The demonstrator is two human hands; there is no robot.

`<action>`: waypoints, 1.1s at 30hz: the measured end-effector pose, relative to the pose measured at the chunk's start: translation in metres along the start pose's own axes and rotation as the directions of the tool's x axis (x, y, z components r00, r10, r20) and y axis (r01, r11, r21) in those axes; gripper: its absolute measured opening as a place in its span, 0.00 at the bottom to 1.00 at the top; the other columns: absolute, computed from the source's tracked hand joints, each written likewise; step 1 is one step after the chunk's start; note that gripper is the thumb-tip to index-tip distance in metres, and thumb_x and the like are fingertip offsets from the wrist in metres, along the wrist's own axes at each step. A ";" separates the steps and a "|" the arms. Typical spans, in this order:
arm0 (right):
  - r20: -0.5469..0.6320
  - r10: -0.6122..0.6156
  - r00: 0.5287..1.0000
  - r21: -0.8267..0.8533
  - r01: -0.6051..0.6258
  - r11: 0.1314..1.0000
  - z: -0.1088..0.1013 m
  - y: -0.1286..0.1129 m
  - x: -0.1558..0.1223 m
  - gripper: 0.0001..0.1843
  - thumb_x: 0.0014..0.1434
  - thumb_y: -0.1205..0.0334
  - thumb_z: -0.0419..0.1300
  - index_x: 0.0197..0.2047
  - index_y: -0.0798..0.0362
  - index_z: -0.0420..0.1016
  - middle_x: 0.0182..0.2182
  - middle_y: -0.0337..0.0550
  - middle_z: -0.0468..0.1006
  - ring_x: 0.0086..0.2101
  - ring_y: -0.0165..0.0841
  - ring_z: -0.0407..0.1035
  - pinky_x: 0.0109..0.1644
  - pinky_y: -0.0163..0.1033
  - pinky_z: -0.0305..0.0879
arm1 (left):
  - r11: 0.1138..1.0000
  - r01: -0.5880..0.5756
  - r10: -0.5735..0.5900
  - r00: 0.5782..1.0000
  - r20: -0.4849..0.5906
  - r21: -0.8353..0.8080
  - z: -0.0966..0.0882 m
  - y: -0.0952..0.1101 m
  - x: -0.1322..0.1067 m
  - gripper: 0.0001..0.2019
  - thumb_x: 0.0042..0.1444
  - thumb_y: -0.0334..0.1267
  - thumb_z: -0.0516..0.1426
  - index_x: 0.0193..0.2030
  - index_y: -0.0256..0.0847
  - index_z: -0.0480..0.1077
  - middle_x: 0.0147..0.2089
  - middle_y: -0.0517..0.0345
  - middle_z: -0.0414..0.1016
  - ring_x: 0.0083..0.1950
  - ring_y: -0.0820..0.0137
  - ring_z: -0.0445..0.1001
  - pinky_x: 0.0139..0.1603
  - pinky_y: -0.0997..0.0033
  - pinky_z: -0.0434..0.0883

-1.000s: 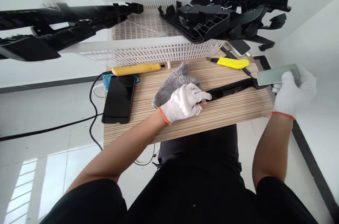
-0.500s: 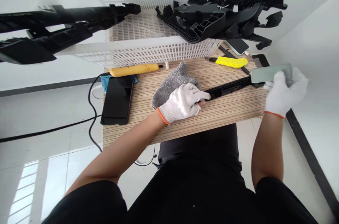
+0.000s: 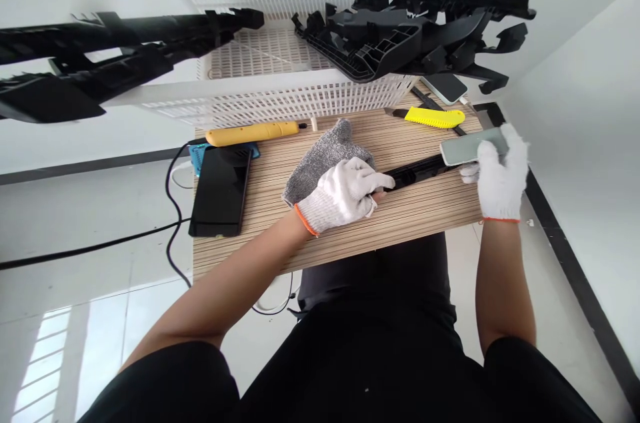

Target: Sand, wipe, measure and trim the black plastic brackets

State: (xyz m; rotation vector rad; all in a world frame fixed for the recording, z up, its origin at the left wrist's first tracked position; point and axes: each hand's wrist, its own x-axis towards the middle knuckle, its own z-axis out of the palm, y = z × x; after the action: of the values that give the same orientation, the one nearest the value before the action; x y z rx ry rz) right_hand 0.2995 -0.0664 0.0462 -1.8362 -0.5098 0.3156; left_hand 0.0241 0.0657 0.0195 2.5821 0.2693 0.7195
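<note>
My left hand [image 3: 349, 189], in a white knitted glove with an orange cuff, presses down on one end of a long black plastic strip [image 3: 418, 172] lying on the table. A bare fingertip shows beneath the glove. My right hand [image 3: 501, 173], gloved the same way, grips a flat grey-green rectangular block [image 3: 470, 147] by its right end. The block lies over the strip's right end and hides it; whether they touch I cannot tell. A crumpled grey knit cloth [image 3: 325, 159] is behind my left hand.
A yellow utility knife [image 3: 435, 117] lies behind the strip, blade pointing left. Further left are a yellow-handled tool [image 3: 253, 133] and a black phone [image 3: 221, 191]. A white slatted basket [image 3: 300, 100] at the back bears black plastic parts [image 3: 400, 36] overhanging the table.
My right hand has moved left with the grey-green block, which now covers more of the strip's right end. My left hand has stayed in place on the strip.
</note>
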 end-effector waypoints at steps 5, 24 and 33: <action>0.085 0.026 0.996 0.019 -0.028 0.999 0.001 0.000 -0.007 0.35 0.65 0.58 0.64 0.74 0.51 0.69 0.46 0.48 0.84 0.19 0.24 0.68 0.18 0.31 0.65 | 1.000 -0.001 0.001 1.000 0.013 0.011 0.000 0.000 -0.001 0.16 0.65 0.30 0.57 0.56 0.43 0.81 0.38 0.57 0.83 0.42 0.67 0.79 0.45 0.65 0.78; -0.055 0.034 0.998 0.103 -0.028 0.994 -0.002 0.011 0.004 0.31 0.64 0.62 0.64 0.70 0.49 0.71 0.49 0.42 0.83 0.22 0.23 0.73 0.24 0.31 0.74 | 1.000 -0.019 0.019 1.000 -0.009 0.016 0.000 0.000 0.000 0.17 0.64 0.28 0.58 0.56 0.43 0.80 0.38 0.58 0.83 0.41 0.67 0.78 0.44 0.66 0.79; -0.067 0.004 0.998 0.112 0.004 0.994 -0.001 0.005 0.004 0.32 0.65 0.65 0.62 0.71 0.52 0.69 0.49 0.45 0.83 0.22 0.24 0.72 0.25 0.32 0.74 | 1.000 0.012 -0.012 1.000 0.017 0.003 0.000 0.000 0.000 0.17 0.65 0.30 0.57 0.57 0.43 0.80 0.38 0.57 0.84 0.43 0.66 0.79 0.45 0.66 0.78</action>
State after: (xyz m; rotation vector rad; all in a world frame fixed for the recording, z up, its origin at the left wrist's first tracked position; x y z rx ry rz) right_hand 0.3043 -0.0665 0.0420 -1.7323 -0.4374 0.2760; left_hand 0.0236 0.0660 0.0195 2.5863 0.2811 0.6927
